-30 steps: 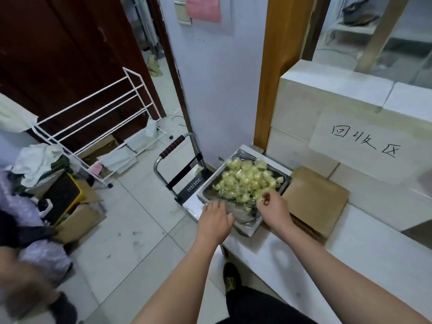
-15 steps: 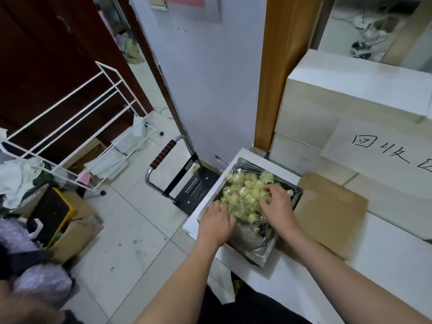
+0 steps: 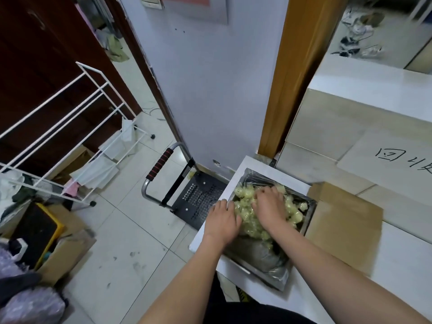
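Observation:
A metal tray (image 3: 309,215) lined with clear film sits at the left end of a white counter (image 3: 397,265). It holds a heap of pale yellow-green pieces (image 3: 295,214) under the film. My left hand (image 3: 222,222) is at the tray's left rim, its fingers curled over the edge. My right hand (image 3: 268,208) lies on top of the heap, knuckles up, with its fingers bent down into the pieces. The fingertips of both hands are hidden.
A flat piece of brown cardboard (image 3: 346,230) lies on the counter against the tray's right side. Below the counter's end a folded black hand trolley (image 3: 198,199) lies on the tiled floor. A white wire rack (image 3: 70,113) and boxes (image 3: 58,242) crowd the left.
My right hand has moved from the heap's near edge up onto its middle. My left hand has slid further along the tray's left rim. The camera has tilted down and closer.

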{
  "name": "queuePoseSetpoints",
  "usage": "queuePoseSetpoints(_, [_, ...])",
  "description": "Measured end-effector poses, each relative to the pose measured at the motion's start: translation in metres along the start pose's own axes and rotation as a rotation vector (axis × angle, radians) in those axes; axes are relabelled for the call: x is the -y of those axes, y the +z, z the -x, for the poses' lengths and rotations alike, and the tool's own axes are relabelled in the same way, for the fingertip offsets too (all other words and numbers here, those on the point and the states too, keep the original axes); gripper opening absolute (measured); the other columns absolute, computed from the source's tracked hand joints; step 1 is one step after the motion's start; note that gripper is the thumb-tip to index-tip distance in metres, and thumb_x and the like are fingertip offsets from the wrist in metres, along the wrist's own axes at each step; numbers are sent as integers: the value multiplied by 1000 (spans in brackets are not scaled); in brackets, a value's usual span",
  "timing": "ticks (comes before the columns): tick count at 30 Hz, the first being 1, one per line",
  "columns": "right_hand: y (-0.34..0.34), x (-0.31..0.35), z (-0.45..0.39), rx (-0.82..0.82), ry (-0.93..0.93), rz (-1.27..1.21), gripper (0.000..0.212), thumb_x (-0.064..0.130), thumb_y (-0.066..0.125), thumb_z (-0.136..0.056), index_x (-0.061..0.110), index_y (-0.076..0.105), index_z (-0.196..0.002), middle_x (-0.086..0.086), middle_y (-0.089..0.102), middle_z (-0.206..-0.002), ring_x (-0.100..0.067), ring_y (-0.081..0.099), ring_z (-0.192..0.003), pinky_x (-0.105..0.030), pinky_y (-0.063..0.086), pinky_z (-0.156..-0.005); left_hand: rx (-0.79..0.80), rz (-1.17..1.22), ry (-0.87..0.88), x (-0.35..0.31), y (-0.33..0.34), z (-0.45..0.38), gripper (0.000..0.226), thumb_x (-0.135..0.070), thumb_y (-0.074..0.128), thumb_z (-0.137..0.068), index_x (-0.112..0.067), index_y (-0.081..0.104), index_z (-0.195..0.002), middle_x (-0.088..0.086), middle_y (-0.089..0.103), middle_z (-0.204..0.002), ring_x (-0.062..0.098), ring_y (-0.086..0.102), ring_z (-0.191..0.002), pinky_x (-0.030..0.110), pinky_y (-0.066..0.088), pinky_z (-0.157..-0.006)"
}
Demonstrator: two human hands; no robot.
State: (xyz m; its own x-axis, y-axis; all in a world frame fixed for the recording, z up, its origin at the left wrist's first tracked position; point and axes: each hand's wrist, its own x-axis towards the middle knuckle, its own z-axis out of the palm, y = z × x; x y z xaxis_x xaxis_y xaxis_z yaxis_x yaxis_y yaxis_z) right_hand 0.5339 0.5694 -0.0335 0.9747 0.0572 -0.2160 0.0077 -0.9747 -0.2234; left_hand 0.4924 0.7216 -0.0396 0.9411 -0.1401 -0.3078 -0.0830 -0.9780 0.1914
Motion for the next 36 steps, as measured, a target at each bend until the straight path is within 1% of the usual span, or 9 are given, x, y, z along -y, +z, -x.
queuePoseSetpoints(2, [2, 5, -3, 34, 33, 72, 29, 36, 60, -95, 18, 66, -117, -4, 58, -127, -27, 44, -122, -41, 33, -107, 14, 3, 14, 5, 0, -3, 49, -39, 34, -102, -8, 45, -139, 14, 49, -132, 30, 44, -124, 41, 35, -107])
queuePoseSetpoints(6, [0, 14, -6, 38, 46, 106, 32, 37, 51, -96, 17, 67, -115, -5, 58, -123, -26, 46, -117, -42, 31, -101, 10, 19, 24, 11, -1, -8, 48, -38, 34, -103, -8, 46, -138, 14, 50, -132, 31, 45, -125, 41, 34, -109])
queuePoseSetpoints(13, [-15, 10, 10, -61, 48, -6, 38, 34, 45, -99, 13, 57, -129, -7, 63, -122, -26, 54, -115, -39, 36, -102, 10, 8, 22, 14, -6, -5, 49, -38, 32, -103, -8, 45, -139, 14, 49, -134, 30, 44, -126, 41, 33, -110])
queuePoseSetpoints(15, [-16, 7, 21, -39, 12, -32, 43, 34, 45, -99, 12, 52, -136, -9, 59, -130, -27, 52, -121, -39, 37, -106, 1, 0, 16, 12, -7, -2, 48, -38, 31, -103, -8, 45, -138, 13, 49, -134, 29, 44, -126, 41, 33, -111])
queuePoseSetpoints(17, [-16, 1, 35, 13, 3, -37, 51, 39, 44, -100, 13, 45, -144, -10, 51, -144, -28, 45, -132, -39, 32, -114, -13, -6, 13, 6, -8, 2, 48, -38, 29, -103, -8, 46, -138, 13, 50, -133, 28, 44, -126, 41, 33, -113])
queuePoseSetpoints(20, [-14, -13, 57, 56, 14, -33, 56, 44, 42, -100, 12, 42, -146, -14, 40, -153, -30, 34, -142, -41, 29, -118, -28, -32, 29, -6, -6, 11, 47, -38, 28, -104, -9, 46, -137, 11, 51, -131, 26, 45, -127, 39, 32, -113])
queuePoseSetpoints(25, [-19, -39, 93, 67, 59, -5, 56, 48, 40, -99, 12, 45, -142, -15, 49, -143, -31, 46, -130, -41, 39, -107, -27, -112, 80, -37, 1, 30, 46, -36, 26, -105, -10, 46, -136, 10, 50, -138, 26, 44, -130, 39, 32, -112])
queuePoseSetpoints(28, [-24, -55, 115, 63, 104, 18, 59, 50, 39, -99, 13, 42, -146, -13, 53, -138, -30, 48, -127, -39, 39, -105, -11, -140, 143, -62, 4, 44, 50, -36, 25, -105, -7, 45, -140, 13, 48, -142, 27, 41, -135, 40, 30, -116])
queuePoseSetpoints(36, [-34, -82, 185, 14, 250, 105, 53, 54, 41, -97, 14, 51, -129, -12, 56, -128, -30, 52, -119, -39, 42, -95, -21, -151, 280, -111, 6, 88, 48, -38, 27, -104, -8, 47, -136, 13, 48, -138, 29, 44, -130, 44, 32, -113])
